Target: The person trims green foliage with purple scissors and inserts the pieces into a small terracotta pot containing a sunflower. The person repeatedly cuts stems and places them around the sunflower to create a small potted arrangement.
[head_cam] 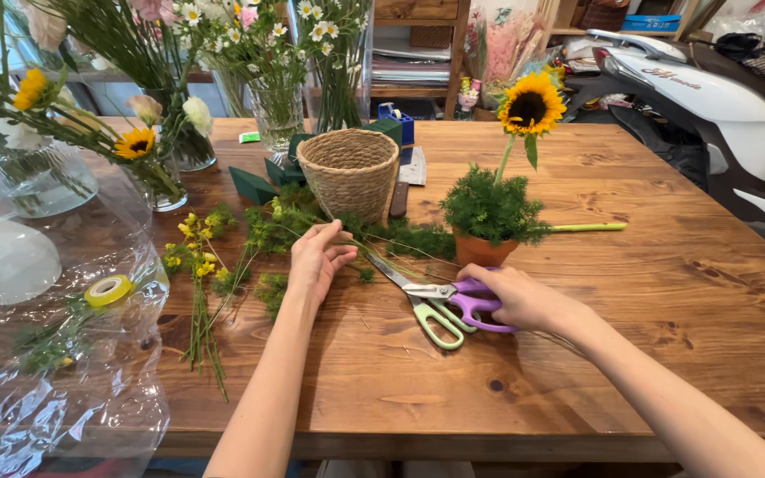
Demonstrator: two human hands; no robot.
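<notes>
Scissors (440,301), purple and green handles, lie flat on the wooden table (630,354); my right hand (524,296) rests on the purple loop, fingers curled over it, blades shut and pointing up-left. My left hand (316,261) is loosely open, fingertips pinching thin green stems (374,239) on the tabletop. Just beyond: terracotta pot (482,250) with greenery and a sunflower (531,104). Farther back, woven basket (349,170), then glass vases (278,111).

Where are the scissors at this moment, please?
In the head view, the scissors lie on the wooden table, just right of centre, under the right hand, in front of the terracotta pot.
</notes>
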